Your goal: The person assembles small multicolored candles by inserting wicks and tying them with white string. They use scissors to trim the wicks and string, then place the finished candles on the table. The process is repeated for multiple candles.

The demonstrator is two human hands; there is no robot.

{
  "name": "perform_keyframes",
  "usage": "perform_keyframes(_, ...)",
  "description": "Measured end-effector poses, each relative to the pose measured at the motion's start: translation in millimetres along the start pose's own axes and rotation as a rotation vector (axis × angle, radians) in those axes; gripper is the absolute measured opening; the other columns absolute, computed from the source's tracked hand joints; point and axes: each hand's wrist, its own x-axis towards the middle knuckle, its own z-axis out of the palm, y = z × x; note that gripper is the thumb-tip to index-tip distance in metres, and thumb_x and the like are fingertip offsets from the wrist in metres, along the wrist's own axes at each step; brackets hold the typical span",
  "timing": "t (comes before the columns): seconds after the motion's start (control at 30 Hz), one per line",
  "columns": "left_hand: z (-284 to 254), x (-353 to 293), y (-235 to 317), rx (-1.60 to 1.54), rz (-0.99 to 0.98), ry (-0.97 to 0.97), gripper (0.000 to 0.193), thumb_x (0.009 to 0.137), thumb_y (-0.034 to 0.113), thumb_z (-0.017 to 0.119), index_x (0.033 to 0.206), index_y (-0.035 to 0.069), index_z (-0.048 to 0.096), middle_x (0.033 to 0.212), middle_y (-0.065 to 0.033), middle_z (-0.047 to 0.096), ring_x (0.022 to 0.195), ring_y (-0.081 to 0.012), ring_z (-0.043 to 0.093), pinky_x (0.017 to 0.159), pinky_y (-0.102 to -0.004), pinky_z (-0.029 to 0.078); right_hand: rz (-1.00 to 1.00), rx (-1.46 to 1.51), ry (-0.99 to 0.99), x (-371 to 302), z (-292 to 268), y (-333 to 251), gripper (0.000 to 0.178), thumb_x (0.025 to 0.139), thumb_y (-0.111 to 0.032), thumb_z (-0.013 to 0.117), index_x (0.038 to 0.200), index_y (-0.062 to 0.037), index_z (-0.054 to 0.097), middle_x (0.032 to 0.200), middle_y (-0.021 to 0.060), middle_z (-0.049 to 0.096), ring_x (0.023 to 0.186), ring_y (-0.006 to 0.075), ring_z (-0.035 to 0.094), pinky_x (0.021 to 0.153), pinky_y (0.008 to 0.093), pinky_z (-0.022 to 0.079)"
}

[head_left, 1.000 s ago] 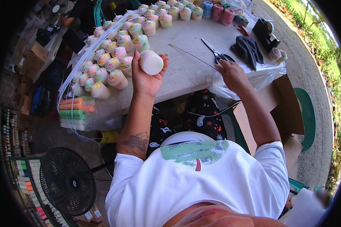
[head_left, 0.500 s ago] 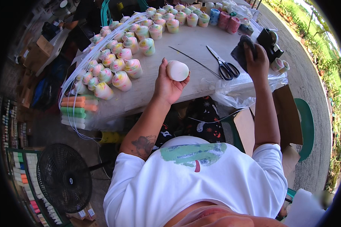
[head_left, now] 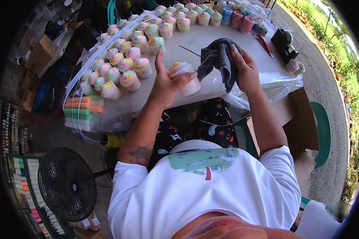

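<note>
My left hand (head_left: 167,81) grips a small pale candle (head_left: 186,79) with a yellow and white top, tilted on its side above the table's near edge. My right hand (head_left: 245,71) holds a dark grey cloth (head_left: 220,59) right beside the candle, the cloth hanging over my fingers. Both hands are close together over the white table (head_left: 195,44). Several swirled pastel candles (head_left: 125,67) stand in rows to the left of my left hand.
More coloured candles (head_left: 211,16) line the far edge. A tape dispenser (head_left: 284,40) and tape rolls (head_left: 294,65) sit at the right, a clear plastic bag (head_left: 267,85) hangs off the front. Stacked coloured sticks (head_left: 80,113) lie at left; a black fan (head_left: 68,185) stands on the floor.
My right hand picked up the dark cloth from the right side and brought it beside the candle. My left hand turned the candle on its side and drew it nearer.
</note>
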Motion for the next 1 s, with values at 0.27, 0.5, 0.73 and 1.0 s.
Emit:
perform_keyframes(0.27, 10, -1, 2, 0.852, 0.349, -0.302, 0.138, 0.065, 0.009, 0.083, 0.137, 0.016, -0.035, 0.121, -0.0159, 0.052, 0.114, -0.0278, 0.052, 0.1, -0.0386, 0.04, -0.477, -0.356, -0.179, -21, 52, 18, 0.029, 0.077, -0.019, 0.076, 0.094, -0.0015, 0.06, 0.092, 0.0089, 0.062, 0.088, 0.0222, 0.062, 0.078, 0.0311, 0.048)
perform_keyframes(0.5, -16, 25, -9, 1.142, 0.742, -0.608, 0.064, 0.076, 0.037, 0.07, 0.13, 0.01, 0.049, 0.125, -0.0054, 0.055, 0.134, -0.019, 0.034, 0.115, -0.0463, -0.009, -0.772, -0.542, -0.307, -15, 64, -5, 0.027, 0.071, -0.021, 0.078, 0.072, -0.0046, 0.057, 0.071, 0.0063, 0.06, 0.063, 0.0208, 0.058, 0.057, 0.0307, 0.047)
perform_keyframes(0.73, -55, -18, 45, 0.079, 0.099, -0.191, 0.084, 0.076, 0.028, 0.067, 0.144, 0.005, 0.025, 0.098, -0.0161, 0.06, 0.092, -0.025, 0.061, 0.101, -0.0445, 0.038, -0.234, -0.08, 0.061, 16, 37, -40, 0.037, 0.09, -0.036, 0.062, 0.089, 0.001, 0.062, 0.076, 0.0017, 0.063, 0.069, 0.0073, 0.058, 0.059, 0.0256, 0.046)
perform_keyframes(1.0, -47, -21, 33, -0.587, -0.001, -0.07, 0.068, 0.086, 0.05, 0.049, 0.136, 0.004, 0.039, 0.095, -0.0125, 0.059, 0.086, -0.0229, 0.059, 0.098, -0.0459, 0.037, -0.682, -1.38, -0.256, 0, 78, 117, 0.04, 0.087, -0.047, 0.055, 0.112, -0.0161, 0.062, 0.125, 0.0084, 0.052, 0.124, 0.0338, 0.04, 0.095, 0.0529, 0.035)
